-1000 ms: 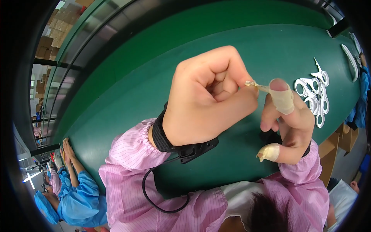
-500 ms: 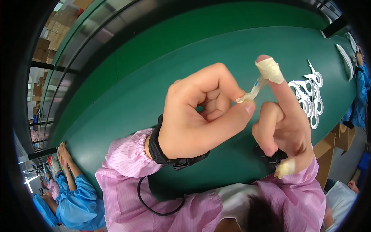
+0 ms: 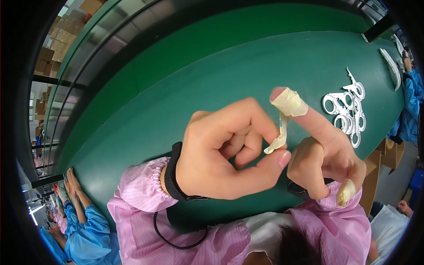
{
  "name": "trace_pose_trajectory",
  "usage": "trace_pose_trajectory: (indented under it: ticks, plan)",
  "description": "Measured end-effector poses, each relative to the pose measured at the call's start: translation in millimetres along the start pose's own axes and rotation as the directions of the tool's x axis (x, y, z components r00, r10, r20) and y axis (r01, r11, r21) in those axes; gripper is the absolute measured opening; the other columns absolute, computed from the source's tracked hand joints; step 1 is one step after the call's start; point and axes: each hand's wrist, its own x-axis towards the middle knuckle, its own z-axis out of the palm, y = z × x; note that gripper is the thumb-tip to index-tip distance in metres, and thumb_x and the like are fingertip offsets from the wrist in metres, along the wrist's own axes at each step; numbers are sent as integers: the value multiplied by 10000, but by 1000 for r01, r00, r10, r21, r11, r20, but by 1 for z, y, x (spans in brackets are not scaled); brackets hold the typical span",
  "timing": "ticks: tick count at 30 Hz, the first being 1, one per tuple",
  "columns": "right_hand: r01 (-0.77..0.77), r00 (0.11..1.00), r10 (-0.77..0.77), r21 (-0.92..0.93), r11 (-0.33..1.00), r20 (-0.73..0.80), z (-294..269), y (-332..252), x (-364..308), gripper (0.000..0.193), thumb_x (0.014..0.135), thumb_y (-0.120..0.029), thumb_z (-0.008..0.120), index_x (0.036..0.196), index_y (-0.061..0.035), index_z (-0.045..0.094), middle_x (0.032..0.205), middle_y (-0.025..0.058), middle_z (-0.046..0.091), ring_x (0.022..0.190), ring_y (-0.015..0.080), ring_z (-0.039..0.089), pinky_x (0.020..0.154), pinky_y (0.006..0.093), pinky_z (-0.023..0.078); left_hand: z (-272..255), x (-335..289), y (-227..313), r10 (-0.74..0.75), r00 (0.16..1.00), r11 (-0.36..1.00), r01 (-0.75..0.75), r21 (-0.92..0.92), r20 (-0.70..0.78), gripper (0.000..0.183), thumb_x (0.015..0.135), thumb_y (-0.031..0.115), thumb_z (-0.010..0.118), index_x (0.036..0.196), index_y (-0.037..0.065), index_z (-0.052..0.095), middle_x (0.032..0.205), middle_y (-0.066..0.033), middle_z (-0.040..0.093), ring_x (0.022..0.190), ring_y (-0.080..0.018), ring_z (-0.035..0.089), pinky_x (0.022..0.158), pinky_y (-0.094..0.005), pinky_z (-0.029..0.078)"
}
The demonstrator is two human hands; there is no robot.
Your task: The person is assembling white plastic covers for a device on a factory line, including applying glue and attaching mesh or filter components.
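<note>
Between the thumb and index finger of my left hand (image 3: 221, 154) is pinched the free end of a cream tape strip (image 3: 283, 128). The strip runs up to a tape wrap (image 3: 289, 102) around the tip of my right index finger. My right hand (image 3: 327, 152) points that finger up and to the left, its other fingers curled, holding nothing. More cream tape (image 3: 346, 193) covers the right thumb tip. A black strap (image 3: 173, 176) circles my left wrist. Beyond my right hand lie several white plastic ring-shaped parts (image 3: 357, 115).
Both hands are above a green table (image 3: 212, 79). Long white curved parts (image 3: 390, 68) lie at its far right. People in blue sit at the left (image 3: 86, 229) and right (image 3: 413, 92). A cardboard box (image 3: 375, 172) stands beside the right table edge; a black cable (image 3: 176, 246) loops near my left sleeve.
My right hand has come lower, its taped index finger tilting further left. The left hand has lowered slightly, still pinching the strip, which now hangs more steeply. The right thumb has shifted right.
</note>
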Motion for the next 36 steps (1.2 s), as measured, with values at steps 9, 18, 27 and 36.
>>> trace_pose_trajectory:
  ticks: [9,18,27,36]
  plan:
    - [-37,999,37,-48,998,-6,1,1,0,1246,790,-159,749,1485,148,-238,608,33,603,460,97,468,454,237,321,1,-1,2,-48,999,998,48,-32,-7,239,964,195,625,816,11,588,711,-66,681,591,-113,596,561,-256,445]
    - [72,982,-43,-156,985,183,-16,6,0,1055,802,-186,737,1487,240,58,602,10,605,467,81,455,455,250,316,9,0,-1,272,960,962,-270,34,-67,178,917,123,692,830,-27,652,604,-59,655,466,-134,561,432,-265,414]
    - [0,992,14,-107,994,129,-11,7,-6,895,825,-160,738,1458,237,246,611,31,594,502,98,459,518,254,363,23,-2,-5,422,888,904,-396,162,-182,188,832,107,741,731,12,613,516,7,555,383,-101,422,354,-249,291]
    - [-13,987,28,-95,995,156,-14,4,-5,859,804,-124,748,1436,244,299,617,38,582,506,99,469,512,281,351,24,-1,-8,508,839,861,-487,150,-194,224,815,120,755,799,31,550,491,14,499,361,-100,342,342,-257,224]
